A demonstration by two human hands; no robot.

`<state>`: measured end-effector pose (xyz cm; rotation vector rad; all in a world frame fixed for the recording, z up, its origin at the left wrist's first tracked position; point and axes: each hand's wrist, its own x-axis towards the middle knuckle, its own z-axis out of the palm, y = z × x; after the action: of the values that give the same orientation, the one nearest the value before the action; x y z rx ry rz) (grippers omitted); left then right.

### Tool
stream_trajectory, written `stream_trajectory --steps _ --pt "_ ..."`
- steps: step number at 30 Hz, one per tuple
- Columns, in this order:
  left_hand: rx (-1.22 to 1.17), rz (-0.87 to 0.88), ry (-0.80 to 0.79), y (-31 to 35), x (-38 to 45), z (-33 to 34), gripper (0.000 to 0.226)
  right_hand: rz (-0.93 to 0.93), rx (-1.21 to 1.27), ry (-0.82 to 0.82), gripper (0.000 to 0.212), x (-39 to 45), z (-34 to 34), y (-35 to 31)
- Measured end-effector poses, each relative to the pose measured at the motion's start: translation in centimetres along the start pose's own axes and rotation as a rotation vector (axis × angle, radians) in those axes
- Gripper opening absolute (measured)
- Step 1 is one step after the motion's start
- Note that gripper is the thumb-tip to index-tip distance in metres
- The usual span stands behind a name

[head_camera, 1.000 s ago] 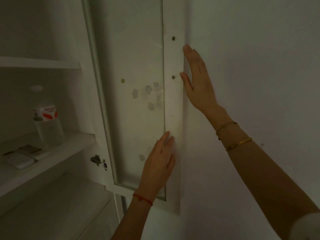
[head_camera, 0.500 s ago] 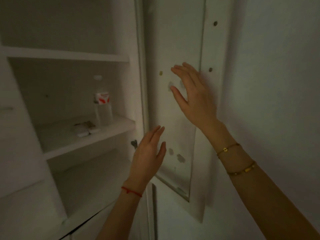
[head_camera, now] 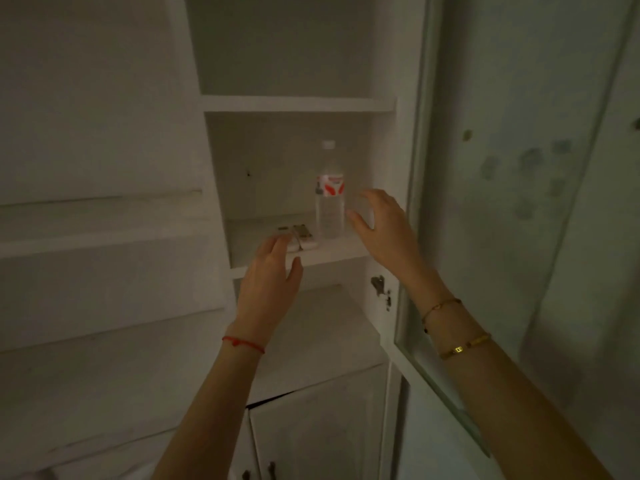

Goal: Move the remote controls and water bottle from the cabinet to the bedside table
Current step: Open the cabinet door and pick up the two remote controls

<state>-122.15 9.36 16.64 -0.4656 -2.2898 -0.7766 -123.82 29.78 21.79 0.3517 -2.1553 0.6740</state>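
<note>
While clear plastic water bottle (head_camera: 330,202) stands upright near white shelf (head_camera: 339,252) front edge, beside pale flat remote controls (head_camera: 300,237), left hand (head_camera: 270,285) and right hand (head_camera: 384,230) hover, fingers spread, holding nothing.

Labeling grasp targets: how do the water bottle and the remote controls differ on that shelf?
The water bottle stands upright and tall; the remote controls lie flat and low. The bottle is clear with a red-and-white label; the remotes look pale and opaque. The right hand is nearest the bottle, the left hand nearest the remotes. Both share one shelf, untouched.
</note>
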Motion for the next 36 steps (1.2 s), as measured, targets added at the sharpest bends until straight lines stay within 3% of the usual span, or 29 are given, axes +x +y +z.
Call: stream_trajectory --steps 8,14,22,27,36 --pt "0.104 -0.135 -0.135 -4.4 5.4 1.4 0.047 0.142 0.096 -0.206 0.038 3.1 8.3 2.8" --pt "0.204 -0.25 -0.237 -6.7 9.8 4.1 0.043 0.185 0.013 -0.278 0.035 5.5 12.6 4.6" --pt "0.386 -0.374 -0.317 -8.6 12.5 7.6 0.056 0.224 -0.025 -0.35 0.057 6.4 15.1 5.0" --pt "0.345 -0.378 -0.271 -8.6 12.6 8.4 0.051 0.26 -0.02 -0.368 0.059 6.1 16.0 4.8" --pt "-0.016 -0.547 -0.101 -6.7 12.1 7.8 0.032 0.354 0.132 -0.36 0.061 5.8 15.0 3.9"
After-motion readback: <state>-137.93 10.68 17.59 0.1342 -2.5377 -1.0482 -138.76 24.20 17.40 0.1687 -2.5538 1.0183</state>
